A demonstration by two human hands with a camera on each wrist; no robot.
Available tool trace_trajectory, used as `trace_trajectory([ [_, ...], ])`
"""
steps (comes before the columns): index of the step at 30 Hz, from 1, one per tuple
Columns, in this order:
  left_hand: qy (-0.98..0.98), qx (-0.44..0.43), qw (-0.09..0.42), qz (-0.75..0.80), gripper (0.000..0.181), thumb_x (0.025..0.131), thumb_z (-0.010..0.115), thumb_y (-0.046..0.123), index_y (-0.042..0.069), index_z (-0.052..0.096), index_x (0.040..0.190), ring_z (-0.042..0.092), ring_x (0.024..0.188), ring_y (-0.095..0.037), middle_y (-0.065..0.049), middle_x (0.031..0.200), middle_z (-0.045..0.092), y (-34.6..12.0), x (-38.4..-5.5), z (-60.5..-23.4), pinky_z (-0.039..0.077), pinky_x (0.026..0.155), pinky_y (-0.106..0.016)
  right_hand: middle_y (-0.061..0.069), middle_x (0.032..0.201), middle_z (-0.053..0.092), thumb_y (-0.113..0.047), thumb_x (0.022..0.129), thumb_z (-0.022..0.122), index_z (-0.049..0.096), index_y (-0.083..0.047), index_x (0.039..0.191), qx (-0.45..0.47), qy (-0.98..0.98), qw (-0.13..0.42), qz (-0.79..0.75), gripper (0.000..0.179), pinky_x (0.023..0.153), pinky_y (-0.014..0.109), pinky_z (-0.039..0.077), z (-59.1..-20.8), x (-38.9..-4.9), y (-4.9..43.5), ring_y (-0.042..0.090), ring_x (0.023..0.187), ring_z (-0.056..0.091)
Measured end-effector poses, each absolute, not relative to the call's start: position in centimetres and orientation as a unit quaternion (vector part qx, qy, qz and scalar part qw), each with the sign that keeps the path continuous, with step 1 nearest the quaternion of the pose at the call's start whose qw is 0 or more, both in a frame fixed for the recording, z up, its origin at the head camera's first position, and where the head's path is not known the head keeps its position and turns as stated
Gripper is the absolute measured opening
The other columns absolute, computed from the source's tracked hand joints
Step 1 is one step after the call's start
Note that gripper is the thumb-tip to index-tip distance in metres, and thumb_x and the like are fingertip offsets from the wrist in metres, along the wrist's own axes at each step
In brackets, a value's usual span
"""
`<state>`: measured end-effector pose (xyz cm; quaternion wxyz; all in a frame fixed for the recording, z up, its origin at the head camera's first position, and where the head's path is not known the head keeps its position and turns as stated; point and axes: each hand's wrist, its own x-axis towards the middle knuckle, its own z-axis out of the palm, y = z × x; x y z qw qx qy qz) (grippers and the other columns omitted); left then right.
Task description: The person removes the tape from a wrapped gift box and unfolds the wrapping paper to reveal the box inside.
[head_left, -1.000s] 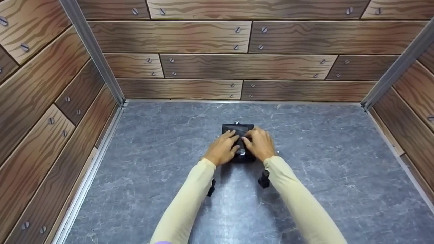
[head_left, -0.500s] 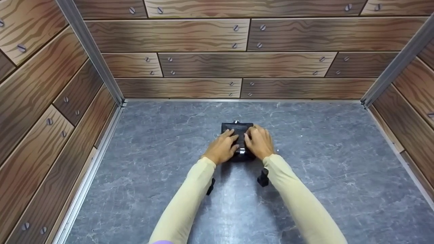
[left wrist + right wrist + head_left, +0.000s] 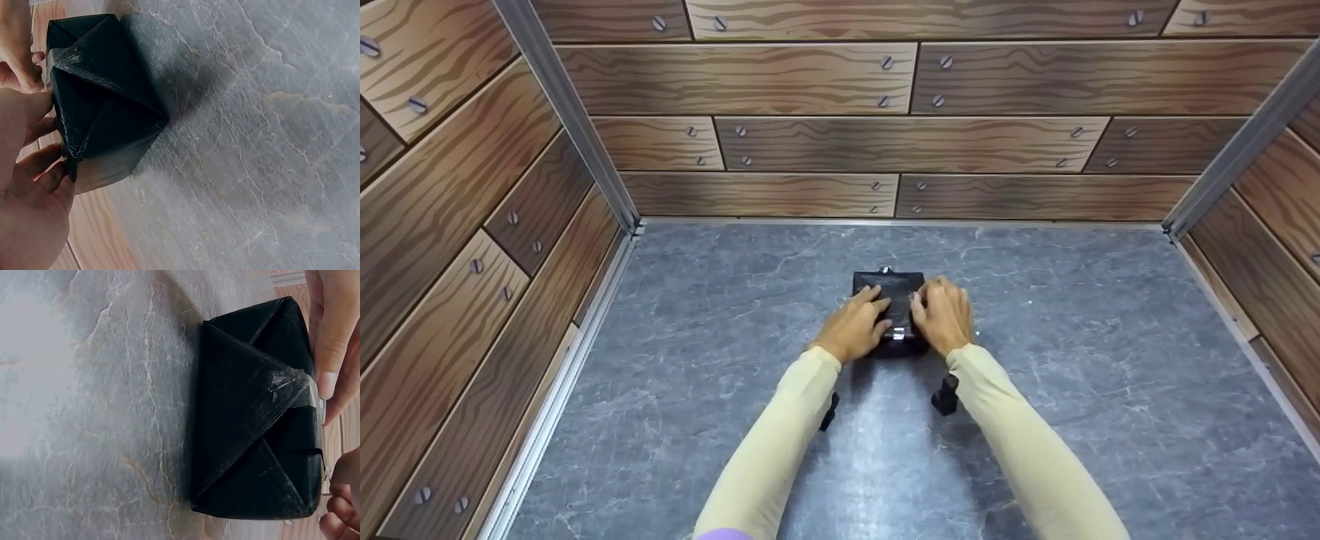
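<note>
A box-shaped parcel in shiny black wrapping lies on the grey marbled surface, a shiny strip of tape at its near top edge. Its near end shows folded triangular flaps, with tape over their point. My left hand rests on the left part of the top with fingers spread, its thumb beside the tape. At the right top edge is my right hand, thumb toward the parcel and fingers bent in the right wrist view. I cannot tell if the right fingers pinch the wrapping.
Wood-patterned panels stand behind and on both sides of the marbled surface. Metal rails run along its edges. A small black wrist device hangs under the right sleeve.
My right hand has slid from near the middle of the parcel's top out to its right edge, uncovering more of the top. The left hand stays in place on the parcel.
</note>
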<state>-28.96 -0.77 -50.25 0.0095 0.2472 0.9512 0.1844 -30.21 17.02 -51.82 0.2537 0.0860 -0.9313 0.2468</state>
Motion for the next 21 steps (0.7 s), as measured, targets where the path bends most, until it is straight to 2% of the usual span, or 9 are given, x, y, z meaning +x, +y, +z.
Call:
trace_trajectory([
  [7, 0.952, 0.242, 0.013, 0.186, 0.046, 0.097, 0.053, 0.030, 0.008, 0.050, 0.137, 0.029, 0.139, -0.026, -0.010, 0.149, 0.036, -0.6, -28.9, -50.3, 0.028, 0.112, -0.039, 0.013, 0.079, 0.062, -0.011, 0.081, 0.064, 0.068, -0.002, 0.075, 0.059, -0.933, 0.257, 0.245, 0.012, 0.068, 0.048, 0.043, -51.8, -29.9, 18.1, 0.039, 0.074, 0.059],
  [14, 0.951, 0.245, 0.017, 0.190, 0.046, 0.097, 0.052, 0.029, 0.008, 0.049, 0.138, 0.027, 0.139, -0.026, -0.010, 0.149, 0.035, -0.5, -28.8, -50.3, 0.026, 0.113, -0.038, 0.014, 0.072, 0.060, -0.009, 0.079, 0.065, 0.066, -0.002, 0.070, 0.054, -0.926, 0.292, 0.233, 0.011, 0.066, 0.051, 0.043, -51.9, -29.8, 18.6, 0.039, 0.070, 0.059],
  [21, 0.951, 0.247, 0.012, 0.188, 0.046, 0.097, 0.052, 0.029, 0.007, 0.049, 0.137, 0.028, 0.139, -0.027, -0.010, 0.149, 0.035, -0.6, -28.8, -50.4, 0.026, 0.113, -0.038, 0.015, 0.077, 0.064, -0.009, 0.078, 0.066, 0.066, -0.004, 0.068, 0.030, -0.925, 0.295, 0.236, 0.011, 0.065, 0.051, 0.043, -52.0, -29.6, 19.1, 0.040, 0.070, 0.059],
])
